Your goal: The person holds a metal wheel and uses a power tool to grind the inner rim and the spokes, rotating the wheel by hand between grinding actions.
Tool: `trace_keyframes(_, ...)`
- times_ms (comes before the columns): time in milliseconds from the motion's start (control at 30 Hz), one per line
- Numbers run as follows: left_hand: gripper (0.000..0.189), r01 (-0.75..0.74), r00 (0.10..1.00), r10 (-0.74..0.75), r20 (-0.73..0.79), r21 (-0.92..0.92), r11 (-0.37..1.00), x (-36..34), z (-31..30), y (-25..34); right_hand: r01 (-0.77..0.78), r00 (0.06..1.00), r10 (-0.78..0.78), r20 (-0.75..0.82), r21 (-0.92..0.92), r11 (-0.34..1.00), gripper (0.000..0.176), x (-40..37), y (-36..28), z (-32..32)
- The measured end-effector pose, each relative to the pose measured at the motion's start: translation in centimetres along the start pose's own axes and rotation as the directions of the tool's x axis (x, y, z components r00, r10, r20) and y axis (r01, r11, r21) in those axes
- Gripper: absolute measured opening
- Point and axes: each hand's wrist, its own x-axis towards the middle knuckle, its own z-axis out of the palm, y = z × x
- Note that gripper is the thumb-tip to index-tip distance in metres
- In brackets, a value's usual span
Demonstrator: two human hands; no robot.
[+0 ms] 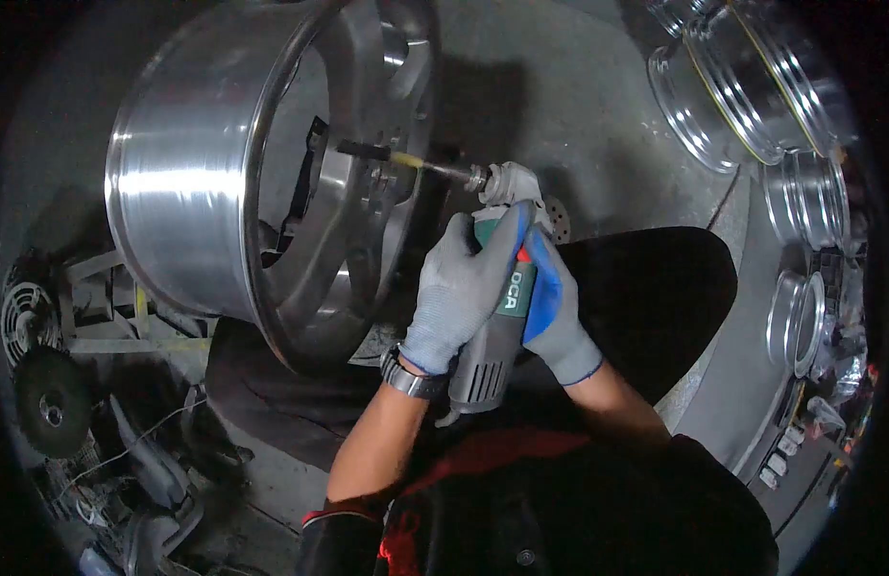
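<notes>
Both my hands, in grey gloves with blue palms, are closed around a green and grey angle grinder (492,331) marked DCA. My left hand (459,288) wraps it from the left, near its metal head, with a watch on that wrist. My right hand (558,307) grips the body from the right. From the grinder's head a slim shaft with a yellow band and a dark tip (368,151) points left, overlapping the spokes of a large alloy wheel rim (185,182). The rim stands on its side in front of me, its barrel shiny and brushed.
Several polished rims (723,96) are stacked at the upper right, with smaller ones (795,322) below. At the lower left are a dark disc (53,403), a round fan-like grille (30,317) and a metal frame (137,345). My dark-clad leg (656,298) extends beside the grinder.
</notes>
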Motion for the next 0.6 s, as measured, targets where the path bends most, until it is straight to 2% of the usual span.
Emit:
trace_keyframes(33, 0.040, -0.164, 0.986, 0.162, 0.038, 0.073, 0.984, 0.2, 0.0, -0.3, 0.003, 1.000, -0.003, 0.001, -0.002, 1.000, 0.040, 0.0, 0.1, -0.4)
trace_keyframes(67, 0.040, -0.169, 0.985, 0.167, 0.037, 0.072, 0.983, -0.2, 0.2, -0.5, -0.019, 1.000, 0.019, 0.001, -0.022, 1.000, 0.039, -0.1, 0.1, -0.7)
trace_keyframes(133, 0.038, -0.061, 0.998, 0.060, 0.009, 0.069, 0.996, -1.4, 0.3, 0.9, -0.039, 0.999, 0.039, -0.002, -0.041, 0.998, 0.038, -0.4, -0.2, -0.9)
trace_keyframes(167, 0.038, -0.061, 0.998, 0.061, 0.010, 0.069, 0.996, -1.5, 0.5, 0.4, -0.076, 0.997, 0.076, 0.000, 0.005, 0.997, 0.037, -0.7, -0.4, -0.8)
trace_keyframes(233, 0.040, -0.183, 0.981, 0.183, -0.071, 0.002, 0.983, -1.5, 0.6, -0.2, -0.116, 0.993, 0.116, 0.005, 0.050, 0.992, 0.037, -0.7, -0.2, -0.6)
trace_keyframes(267, 0.040, -0.180, 0.981, 0.180, -0.072, 0.002, 0.984, -1.4, 0.6, -0.4, 0.015, 1.000, -0.012, 0.027, -0.108, 0.994, 0.036, -0.5, 0.1, -0.5)
trace_keyframes(300, 0.043, -0.015, 0.999, 0.014, -0.047, -0.017, 1.000, -0.6, 0.2, 1.2, 0.151, 0.988, -0.137, 0.070, -0.259, 0.954, 0.034, -0.4, 0.2, -0.4)
trace_keyframes(333, 0.048, 0.148, 0.989, -0.148, -0.017, -0.031, 0.989, -0.1, 0.0, 2.0, 0.152, 0.988, -0.138, 0.071, -0.259, 0.954, 0.034, -0.5, 0.2, -0.4)
trace_keyframes(400, 0.052, 0.160, 0.987, -0.161, -0.019, -0.057, 0.985, -0.3, 0.2, 2.1, 0.030, 0.999, -0.028, 0.044, -0.050, 0.998, 0.032, -0.5, -0.3, 0.1)
trace_keyframes(433, 0.056, 0.179, 0.983, -0.181, -0.020, -0.082, 0.980, -0.4, 0.2, 2.0, 0.034, 0.998, -0.032, 0.049, -0.052, 0.998, 0.032, -0.6, -0.8, 0.5)
trace_keyframes(467, 0.056, 0.177, 0.984, -0.179, -0.023, -0.082, 0.981, -0.6, 0.3, 1.9, -0.051, 0.999, 0.051, -0.003, -0.024, 0.998, 0.032, -0.9, -1.3, 1.2)
trace_keyframes(500, 0.052, 0.164, 0.984, -0.168, -0.055, -0.081, 0.983, -0.9, 0.6, 1.8, -0.136, 0.989, 0.137, -0.053, 0.010, 0.991, 0.031, -1.0, -1.5, 1.5)
trace_keyframes(533, 0.047, 0.152, 0.984, -0.158, -0.085, -0.080, 0.985, -1.2, 0.8, 1.6, -0.138, 0.989, 0.138, -0.052, 0.011, 0.990, 0.031, -0.9, -1.2, 1.1)
trace_keyframes(567, 0.038, -0.106, 0.992, 0.106, -0.063, 0.008, 0.994, -1.5, 0.6, 0.2, -0.095, 0.995, 0.095, -0.039, -0.005, 0.995, 0.033, -0.7, -0.8, 0.3)
trace_keyframes(600, 0.038, -0.102, 0.993, 0.102, -0.065, 0.006, 0.995, -1.3, 0.4, 0.1, -0.053, 0.998, 0.053, -0.026, -0.023, 0.998, 0.034, -0.8, -0.5, 0.1)
